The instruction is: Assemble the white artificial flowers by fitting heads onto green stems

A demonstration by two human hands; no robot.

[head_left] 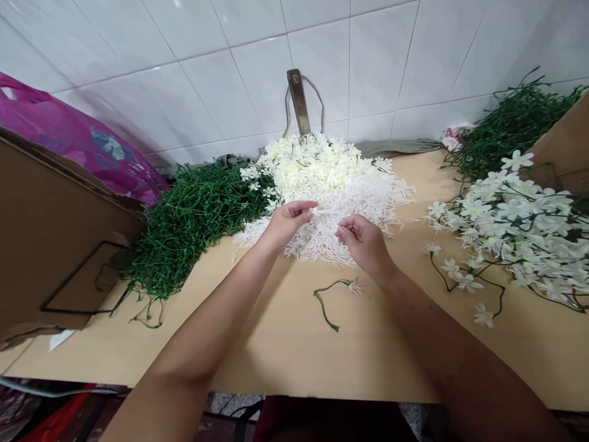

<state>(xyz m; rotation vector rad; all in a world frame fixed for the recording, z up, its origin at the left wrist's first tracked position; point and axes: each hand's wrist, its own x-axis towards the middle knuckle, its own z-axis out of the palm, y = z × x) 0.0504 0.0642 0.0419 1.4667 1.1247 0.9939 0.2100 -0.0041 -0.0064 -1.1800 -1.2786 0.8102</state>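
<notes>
Presently, left hand (286,226): thumb and forefinger pinched together on a small white piece (315,210), held over the middle of the desk (289,344), toward its back edge.
Right hand (365,242): fingers curled, tips nearly meeting; from my seat I can't tell whether they hold anything.
White slivers (372,202): heaped beneath both hands, in front of the pale blossoms (313,161).
Loose green stem (322,308): lies between the slivers and the desk's front edge, with a white tuft at one end.
Flowered stems (519,224): piled toward the desk's right end; a green tangle (193,215) stands toward the left.
Step, I judge: fingertip handling of one piece.
Next move: I'd say it calls for a light, steady pinch.
</notes>
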